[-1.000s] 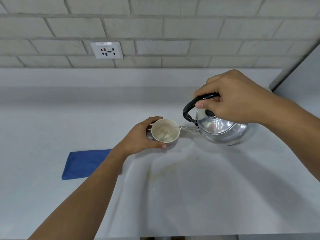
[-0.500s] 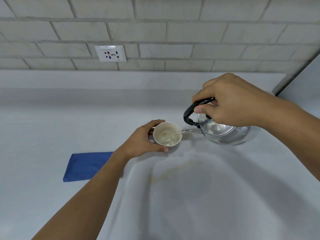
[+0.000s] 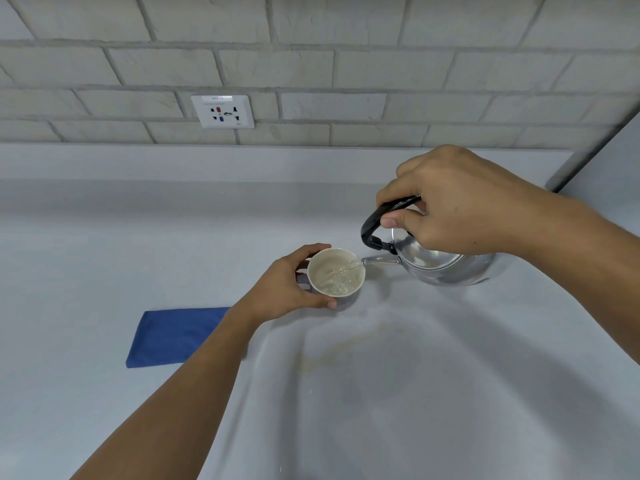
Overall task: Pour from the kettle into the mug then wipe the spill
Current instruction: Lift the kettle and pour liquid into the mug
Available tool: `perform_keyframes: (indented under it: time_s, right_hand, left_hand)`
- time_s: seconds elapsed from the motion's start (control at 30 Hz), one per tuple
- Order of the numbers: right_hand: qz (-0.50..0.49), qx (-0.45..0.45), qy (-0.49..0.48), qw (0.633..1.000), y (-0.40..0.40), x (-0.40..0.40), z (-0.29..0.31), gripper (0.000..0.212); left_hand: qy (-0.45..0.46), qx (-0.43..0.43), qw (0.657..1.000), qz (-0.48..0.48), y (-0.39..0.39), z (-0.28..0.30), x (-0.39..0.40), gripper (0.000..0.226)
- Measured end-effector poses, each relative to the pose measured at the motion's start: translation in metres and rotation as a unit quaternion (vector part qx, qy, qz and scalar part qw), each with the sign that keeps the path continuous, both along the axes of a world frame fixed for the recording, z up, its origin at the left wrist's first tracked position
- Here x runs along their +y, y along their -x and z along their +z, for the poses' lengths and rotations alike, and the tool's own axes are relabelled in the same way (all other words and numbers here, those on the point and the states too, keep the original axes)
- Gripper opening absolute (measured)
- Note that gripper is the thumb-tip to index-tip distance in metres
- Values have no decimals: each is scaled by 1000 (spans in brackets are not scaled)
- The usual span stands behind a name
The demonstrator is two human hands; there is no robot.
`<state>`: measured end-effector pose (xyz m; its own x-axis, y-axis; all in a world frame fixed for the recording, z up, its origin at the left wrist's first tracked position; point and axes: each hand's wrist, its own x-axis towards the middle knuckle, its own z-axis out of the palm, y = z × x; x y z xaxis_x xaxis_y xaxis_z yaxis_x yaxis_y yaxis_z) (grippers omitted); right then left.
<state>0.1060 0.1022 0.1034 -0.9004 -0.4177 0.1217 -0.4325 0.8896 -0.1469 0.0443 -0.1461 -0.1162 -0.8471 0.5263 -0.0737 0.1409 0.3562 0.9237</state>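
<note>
A shiny steel kettle point(image 3: 446, 268) with a black handle is tilted to the left above the counter, its spout at the rim of a cream mug point(image 3: 336, 273). A thin stream of water runs from the spout into the mug, which holds some water. My right hand point(image 3: 460, 206) grips the kettle's handle from above. My left hand point(image 3: 287, 289) wraps around the mug's left side and holds it on the counter. A folded blue cloth point(image 3: 173, 337) lies flat to the left, partly behind my left forearm.
The grey counter point(image 3: 415, 393) carries a faint brownish stain point(image 3: 332, 355) in front of the mug. A brick wall with a white socket plate point(image 3: 223, 111) stands behind. A grey panel point(image 3: 609, 168) rises at the right edge.
The kettle has stayed tipped with water still running into the mug, and the water in the mug has risen. Both hands keep their holds. The view has dipped slightly.
</note>
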Motion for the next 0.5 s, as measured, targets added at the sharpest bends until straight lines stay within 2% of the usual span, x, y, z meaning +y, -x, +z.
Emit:
perform_keyframes:
  time_s: [0.5]
  right_hand:
    - [8, -6, -47, 999, 0, -11, 8, 15]
  left_hand:
    - [-3, 5, 1000, -6, 0, 2, 0, 96]
